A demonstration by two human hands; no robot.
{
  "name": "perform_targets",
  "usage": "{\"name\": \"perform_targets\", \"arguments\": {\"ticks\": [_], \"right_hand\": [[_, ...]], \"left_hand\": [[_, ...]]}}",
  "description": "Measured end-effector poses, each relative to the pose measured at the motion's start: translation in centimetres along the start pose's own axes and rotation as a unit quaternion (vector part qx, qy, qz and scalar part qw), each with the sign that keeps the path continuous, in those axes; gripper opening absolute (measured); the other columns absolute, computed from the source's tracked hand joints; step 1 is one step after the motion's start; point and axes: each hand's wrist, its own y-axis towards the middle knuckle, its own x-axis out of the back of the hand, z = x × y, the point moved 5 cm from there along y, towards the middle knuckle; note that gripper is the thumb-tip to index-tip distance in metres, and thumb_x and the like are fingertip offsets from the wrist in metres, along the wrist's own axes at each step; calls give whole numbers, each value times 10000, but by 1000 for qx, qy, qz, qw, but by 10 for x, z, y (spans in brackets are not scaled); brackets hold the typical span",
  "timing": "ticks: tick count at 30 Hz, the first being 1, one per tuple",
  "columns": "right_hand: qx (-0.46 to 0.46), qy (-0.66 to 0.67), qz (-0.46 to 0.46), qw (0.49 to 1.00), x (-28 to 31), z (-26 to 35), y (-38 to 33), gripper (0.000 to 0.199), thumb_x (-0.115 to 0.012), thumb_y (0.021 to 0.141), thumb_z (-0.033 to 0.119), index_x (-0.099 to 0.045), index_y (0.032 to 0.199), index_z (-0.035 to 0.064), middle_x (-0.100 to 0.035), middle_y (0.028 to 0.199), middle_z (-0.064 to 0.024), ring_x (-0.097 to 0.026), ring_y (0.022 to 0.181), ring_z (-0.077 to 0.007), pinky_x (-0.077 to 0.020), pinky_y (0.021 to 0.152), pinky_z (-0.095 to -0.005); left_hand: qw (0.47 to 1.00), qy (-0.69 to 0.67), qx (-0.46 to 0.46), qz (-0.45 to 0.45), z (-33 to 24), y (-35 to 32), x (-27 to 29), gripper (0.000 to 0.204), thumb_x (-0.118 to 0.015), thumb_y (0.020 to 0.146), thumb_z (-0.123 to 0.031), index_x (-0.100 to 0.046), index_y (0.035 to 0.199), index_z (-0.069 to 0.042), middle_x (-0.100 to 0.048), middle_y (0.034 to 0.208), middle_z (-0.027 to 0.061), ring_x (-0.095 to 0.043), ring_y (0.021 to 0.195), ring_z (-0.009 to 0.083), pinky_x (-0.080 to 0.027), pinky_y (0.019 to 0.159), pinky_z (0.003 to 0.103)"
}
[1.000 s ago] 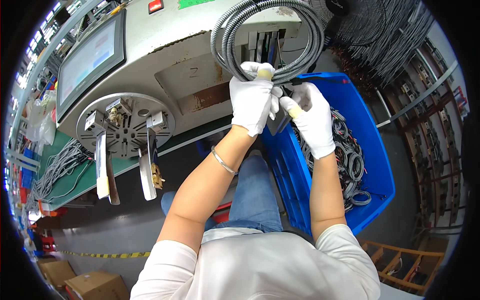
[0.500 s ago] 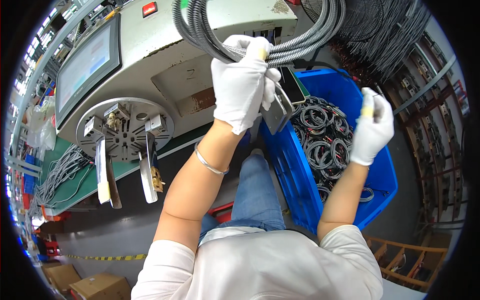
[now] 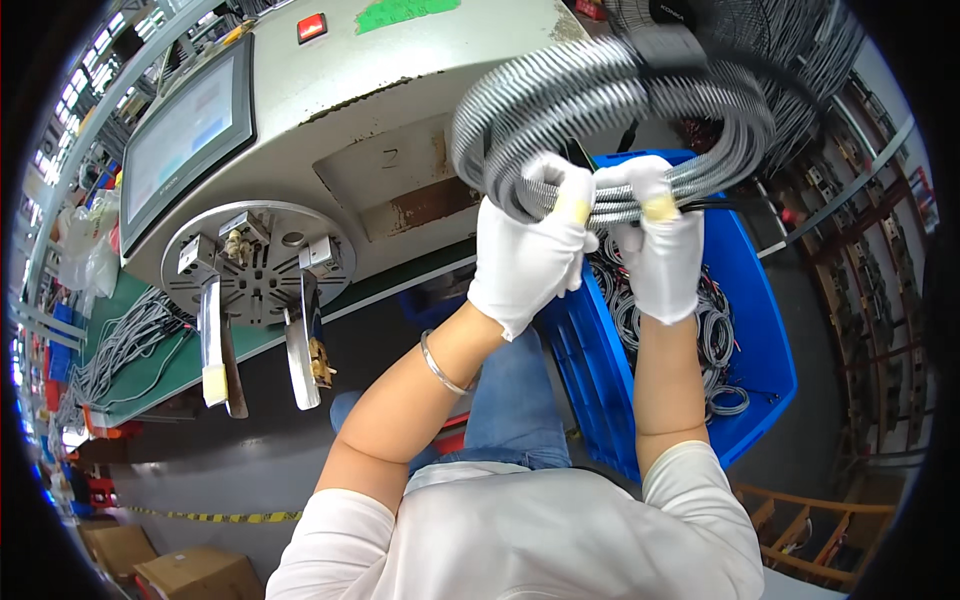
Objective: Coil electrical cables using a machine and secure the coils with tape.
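Observation:
A large coil of grey ribbed cable (image 3: pixel 560 95) is held up in front of me, above the blue bin, its far side blurred by motion. My left hand (image 3: pixel 535 245), in a white glove, closes round the near side of the coil. Beside it my right hand (image 3: pixel 663 245), gloved too, grips the same near strands. Yellow tape shows on a finger of each glove. Dark thin leads (image 3: pixel 735 204) stick out to the right of the right hand. A dark band crosses the coil's far side.
The blue bin (image 3: pixel 765 375) at right holds several smaller cable coils (image 3: pixel 715 335). At left stand a machine with a screen (image 3: pixel 190 130) and a slotted round metal plate (image 3: pixel 262 290) with two projecting arms. Grey cables (image 3: pixel 130 340) lie on the green bench (image 3: pixel 150 385). Cartons (image 3: pixel 200 575) sit lower left.
My left hand has moved right with the coil. My right hand has come in from over the bin's right side and taken hold of the coil beside the left.

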Motion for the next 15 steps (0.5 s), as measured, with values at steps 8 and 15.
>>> {"name": "perform_targets", "arguments": {"ticks": [8, 15], "right_hand": [[318, -293, -105, 896, 6, -21, 57, 221, -636, 865, 137, -615, 691, 3, -616, 602, -47, -551, 486, -138, -431, 485, -271], [383, -405, -55, 828, 17, -51, 91, 183, -630, 850, 68, -572, 690, 2, -582, 666, -11, -505, 566, -88, -413, 518, -264]], "left_hand": [[973, 155, -170, -20, 13, 43, 31, 205, -603, 917, -220, -583, 832, -34, -553, 571, 9, -460, 412, 62, -358, 381, 215], [912, 309, -266, -40, 20, 67, 55, 189, -612, 868, -111, -601, 1011, 12, -658, 792, 127, -659, 703, 176, -524, 678, 270]]}}
